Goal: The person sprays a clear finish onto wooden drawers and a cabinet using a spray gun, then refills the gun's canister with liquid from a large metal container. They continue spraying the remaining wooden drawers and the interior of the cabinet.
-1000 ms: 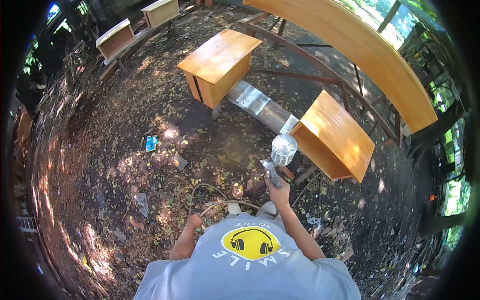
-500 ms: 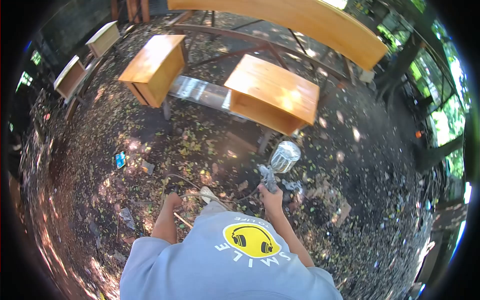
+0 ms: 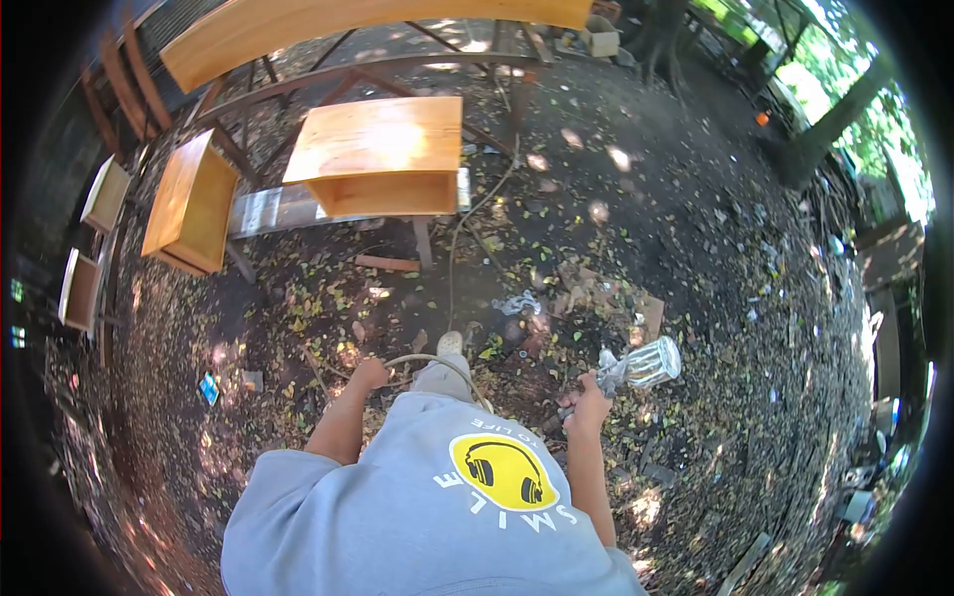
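Leaf-strewn ground (image 3: 596, 253) spreads beneath a plank bench (image 3: 260, 212) bearing wooden boxes (image 3: 383, 139). The person's right hand (image 3: 589, 402) is wrapped around a spray gun (image 3: 636, 366), well apart from the boxes; the left hand (image 3: 370, 374) is curled around a hose (image 3: 422, 357).

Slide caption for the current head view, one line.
Right hand grips a spray gun, left hand a hose; wooden boxes stand beyond.

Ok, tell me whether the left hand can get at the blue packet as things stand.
Probably not: the left hand is closed around the hose, and the blue packet lies off to the left on the ground, apparently too low without stooping.
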Tool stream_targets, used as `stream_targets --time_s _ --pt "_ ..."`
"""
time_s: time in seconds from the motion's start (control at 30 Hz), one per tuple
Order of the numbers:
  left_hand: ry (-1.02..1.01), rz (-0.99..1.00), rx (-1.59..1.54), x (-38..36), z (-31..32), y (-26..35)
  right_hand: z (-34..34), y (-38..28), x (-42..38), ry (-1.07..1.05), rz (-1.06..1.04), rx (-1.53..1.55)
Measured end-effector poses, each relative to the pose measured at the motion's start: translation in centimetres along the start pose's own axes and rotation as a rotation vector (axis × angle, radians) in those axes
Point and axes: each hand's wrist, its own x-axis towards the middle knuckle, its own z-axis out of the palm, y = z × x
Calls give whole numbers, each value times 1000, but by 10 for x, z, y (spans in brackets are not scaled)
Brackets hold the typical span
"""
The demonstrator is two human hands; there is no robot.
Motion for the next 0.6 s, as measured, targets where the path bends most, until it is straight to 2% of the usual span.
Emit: stream_targets --time_s 0.2,0.23,0.3,0.37,0.47,0.6 --pt "-66 38 111 60 -11 72 -44 -6 65 109 13 140" --pt "-162 87 137 64 -24 94 -42 -16 71 108 4 127" --pt "-153 71 52 59 -47 147 -30 -39 85 91 10 129" --pt "-123 164 75 100 -30 160 -11 -63 106 181 38 81" --pt "-264 198 90 143 -43 190 13 -88 172 154 34 18" --pt "-400 -10 -73 183 -91 235 54 -152 229 104 14 24"
